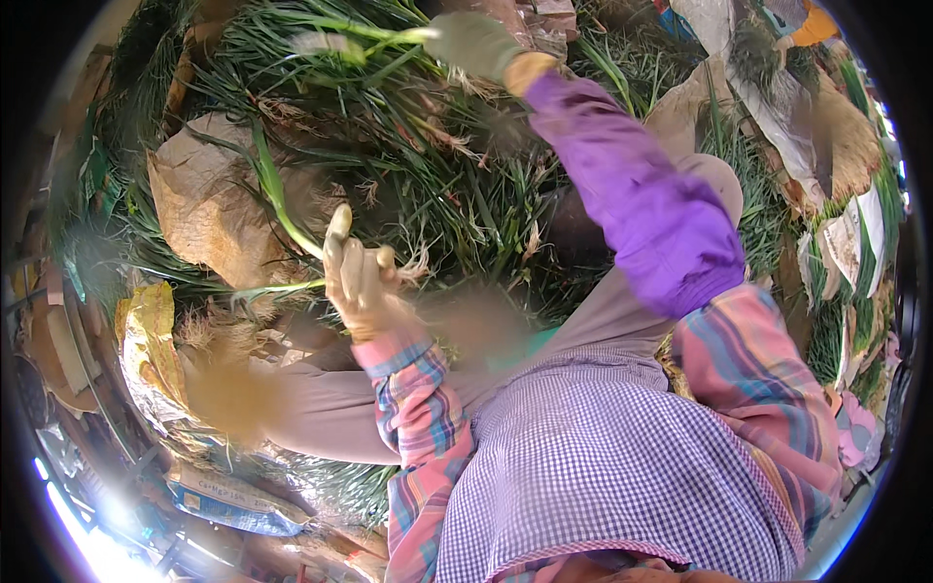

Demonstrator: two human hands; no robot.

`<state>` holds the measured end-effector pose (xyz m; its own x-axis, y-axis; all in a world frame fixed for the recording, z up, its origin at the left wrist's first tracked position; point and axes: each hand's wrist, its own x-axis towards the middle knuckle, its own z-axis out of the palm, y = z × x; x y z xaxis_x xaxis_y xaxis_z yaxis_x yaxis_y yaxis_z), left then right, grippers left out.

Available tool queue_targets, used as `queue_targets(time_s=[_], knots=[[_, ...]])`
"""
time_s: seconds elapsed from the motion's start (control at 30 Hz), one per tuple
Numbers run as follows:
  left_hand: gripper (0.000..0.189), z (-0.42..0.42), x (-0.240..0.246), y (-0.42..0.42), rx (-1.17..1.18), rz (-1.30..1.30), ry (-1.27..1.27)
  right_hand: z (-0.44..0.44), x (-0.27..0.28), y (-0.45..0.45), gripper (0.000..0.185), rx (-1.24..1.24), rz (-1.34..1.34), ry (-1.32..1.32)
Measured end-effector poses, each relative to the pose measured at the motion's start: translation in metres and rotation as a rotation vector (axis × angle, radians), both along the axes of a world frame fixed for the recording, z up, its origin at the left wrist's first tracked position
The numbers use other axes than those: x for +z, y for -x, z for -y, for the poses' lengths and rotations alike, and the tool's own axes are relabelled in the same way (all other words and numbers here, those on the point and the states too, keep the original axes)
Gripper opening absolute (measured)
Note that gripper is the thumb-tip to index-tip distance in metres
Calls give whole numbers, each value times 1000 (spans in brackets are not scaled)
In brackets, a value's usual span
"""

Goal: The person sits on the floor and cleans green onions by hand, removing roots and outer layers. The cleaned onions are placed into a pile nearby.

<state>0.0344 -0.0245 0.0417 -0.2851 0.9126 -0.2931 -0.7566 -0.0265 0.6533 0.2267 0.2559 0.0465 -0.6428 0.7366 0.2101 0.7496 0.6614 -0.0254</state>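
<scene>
My left hand (357, 280), in a pale glove, holds green onion stalks (275, 191) near their root ends. Their leaves stretch up and to the left, and pale roots (414, 268) poke out beside the fingers. Farther out, my right hand (472, 45), gloved and blurred by motion, grips the white end of another green onion (386, 34). A purple sleeve cover (627, 182) wraps that forearm. Beneath both hands spreads a heap of green onions (466, 197) with tangled leaves and stringy roots.
A brown woven sack (211, 197) lies among the onions at left. Below it sits a yellow plastic sack (149, 350), with a blue and white printed bag (233, 499) nearer me. More bundled onions (838, 328) line the right side. Part of another person in an orange sleeve (815, 28) shows at upper right.
</scene>
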Motion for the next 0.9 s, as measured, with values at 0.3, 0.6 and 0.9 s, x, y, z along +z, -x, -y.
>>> queue_targets(time_s=[0.3,0.6,0.9], knots=[[41,-4,-17,-30,-157,169,-145,107,-14,-28,25,-152,-1001,942],[47,-5,-60,-52,-312,62,159,245,-20,-6,34,43,-356,246],[31,12,-72,-41,-325,549,38,218,-68,-42,50,-591,-986,1755]])
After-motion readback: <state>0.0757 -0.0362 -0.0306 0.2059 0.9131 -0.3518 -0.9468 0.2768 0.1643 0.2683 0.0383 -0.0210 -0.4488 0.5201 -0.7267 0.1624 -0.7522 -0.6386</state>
